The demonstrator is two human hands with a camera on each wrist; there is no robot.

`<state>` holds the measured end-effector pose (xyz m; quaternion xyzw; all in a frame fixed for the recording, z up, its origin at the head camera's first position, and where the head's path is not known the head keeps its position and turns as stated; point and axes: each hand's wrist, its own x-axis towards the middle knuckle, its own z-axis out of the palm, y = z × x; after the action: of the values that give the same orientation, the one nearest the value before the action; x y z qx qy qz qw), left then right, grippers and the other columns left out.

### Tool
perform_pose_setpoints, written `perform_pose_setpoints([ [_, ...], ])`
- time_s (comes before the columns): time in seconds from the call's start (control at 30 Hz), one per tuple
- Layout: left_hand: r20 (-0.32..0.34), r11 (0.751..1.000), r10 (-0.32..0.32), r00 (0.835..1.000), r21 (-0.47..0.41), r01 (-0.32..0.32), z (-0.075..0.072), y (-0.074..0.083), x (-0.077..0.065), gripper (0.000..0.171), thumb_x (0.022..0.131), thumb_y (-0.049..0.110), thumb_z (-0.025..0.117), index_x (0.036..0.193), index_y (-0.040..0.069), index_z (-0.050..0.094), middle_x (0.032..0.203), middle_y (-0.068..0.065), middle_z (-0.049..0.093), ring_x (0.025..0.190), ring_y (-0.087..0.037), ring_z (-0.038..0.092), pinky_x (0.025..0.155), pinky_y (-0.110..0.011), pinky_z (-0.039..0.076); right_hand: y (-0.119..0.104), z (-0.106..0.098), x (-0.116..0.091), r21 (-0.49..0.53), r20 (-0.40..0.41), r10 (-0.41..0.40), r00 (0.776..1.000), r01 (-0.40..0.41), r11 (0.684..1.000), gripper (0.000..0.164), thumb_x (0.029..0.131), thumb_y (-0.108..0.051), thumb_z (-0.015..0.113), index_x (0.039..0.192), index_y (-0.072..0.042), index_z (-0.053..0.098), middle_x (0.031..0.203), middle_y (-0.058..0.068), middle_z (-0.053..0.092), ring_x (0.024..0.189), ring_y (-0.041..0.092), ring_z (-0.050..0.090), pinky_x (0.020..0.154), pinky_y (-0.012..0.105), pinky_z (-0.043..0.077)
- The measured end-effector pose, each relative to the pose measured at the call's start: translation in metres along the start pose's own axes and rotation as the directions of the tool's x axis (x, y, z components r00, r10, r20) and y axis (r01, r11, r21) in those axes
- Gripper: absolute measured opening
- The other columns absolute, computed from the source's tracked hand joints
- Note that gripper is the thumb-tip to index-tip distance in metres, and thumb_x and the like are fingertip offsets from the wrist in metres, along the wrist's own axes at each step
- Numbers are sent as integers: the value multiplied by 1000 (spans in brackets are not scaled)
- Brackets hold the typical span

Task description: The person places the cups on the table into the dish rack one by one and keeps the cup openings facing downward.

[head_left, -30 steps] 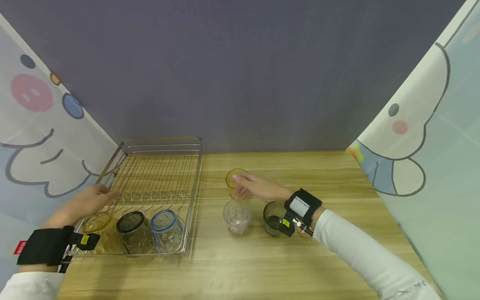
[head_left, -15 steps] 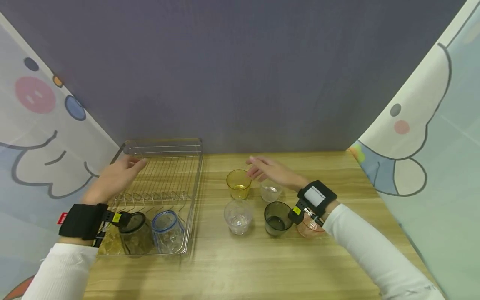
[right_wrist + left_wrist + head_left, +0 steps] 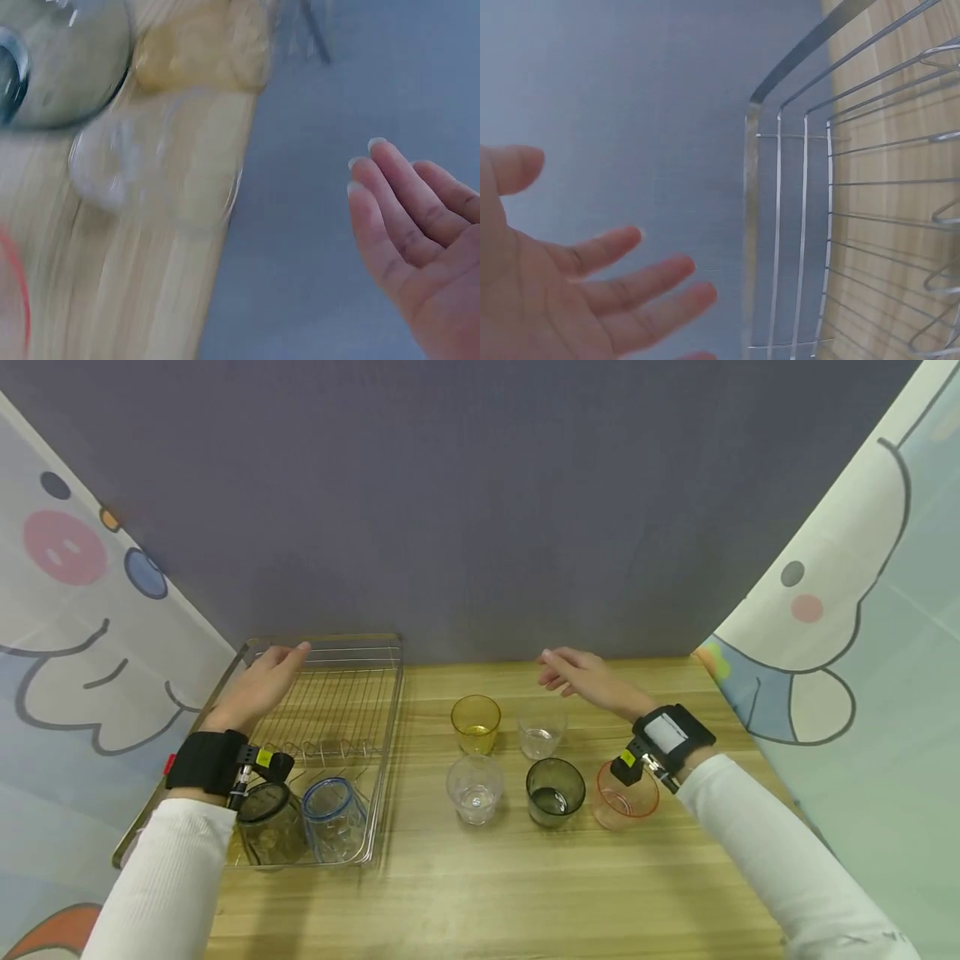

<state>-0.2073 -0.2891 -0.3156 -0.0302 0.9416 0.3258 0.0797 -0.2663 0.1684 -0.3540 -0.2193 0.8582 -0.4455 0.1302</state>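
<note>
My left hand (image 3: 262,685) hovers over the back left of the wire rack (image 3: 386,752), holding nothing; in the left wrist view its fingers (image 3: 649,281) are spread beside the rack's rim. My right hand (image 3: 588,677) is in the air behind the clear glass (image 3: 541,731), its fingers relaxed and holding nothing. Left of that glass stands a yellow glass (image 3: 476,725). Closer to me are another clear glass (image 3: 476,791), a smoky grey glass (image 3: 555,793) and a pink glass with a red rim (image 3: 626,802), partly covered by the wrist camera.
At the rack's front, a dark glass (image 3: 272,839) and a blue-rimmed glass (image 3: 335,827) lean side by side. The yellow one beside them is mostly hidden by my left arm. A grey panel (image 3: 480,510) closes off the wooden table (image 3: 480,893) at the back.
My left hand has left the rack's left side, moving back and right over the rack. My right hand has drawn away rightward from the yellow glass, uncovering it and the clear one.
</note>
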Motion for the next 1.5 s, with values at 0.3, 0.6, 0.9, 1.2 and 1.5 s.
perform_pose_setpoints([
  [0.3,29,988,93,995,-128,-89,11,-4,14,89,99,67,21,158,4,-1,161,-30,5,147,-53,10,117,-67,16,19,-8,-2,-386,-49,-98,994,71,920,45,105,-36,45,132,-2,59,119,17,68,108,32,64,93,50,52],
  [0.6,35,970,243,969,-2,-243,24,16,15,75,103,58,30,157,9,17,161,-24,22,145,-48,25,114,-64,27,29,-20,-10,-586,4,-135,991,112,802,47,103,-37,51,128,2,60,115,21,68,106,35,65,92,52,52],
  [0.9,76,899,359,930,239,-367,39,37,15,72,104,52,37,155,4,24,158,-25,28,145,-46,27,117,-68,15,37,-28,-23,-672,49,-80,996,92,735,50,101,-41,52,128,1,60,120,22,68,110,37,65,95,54,51],
  [1.2,161,839,381,910,353,-414,61,52,13,73,102,55,41,154,6,28,159,-23,30,147,-44,26,119,-68,6,39,-30,-45,-616,322,194,927,49,786,69,97,-54,53,141,-1,48,136,27,56,124,43,56,102,57,46],
  [1.5,239,796,416,877,372,-478,86,48,6,73,99,62,41,151,11,37,153,-19,41,143,-44,36,116,-72,11,45,-26,-67,-495,438,251,863,-1,869,85,88,-55,67,145,2,41,144,28,48,132,48,47,105,62,41],
])
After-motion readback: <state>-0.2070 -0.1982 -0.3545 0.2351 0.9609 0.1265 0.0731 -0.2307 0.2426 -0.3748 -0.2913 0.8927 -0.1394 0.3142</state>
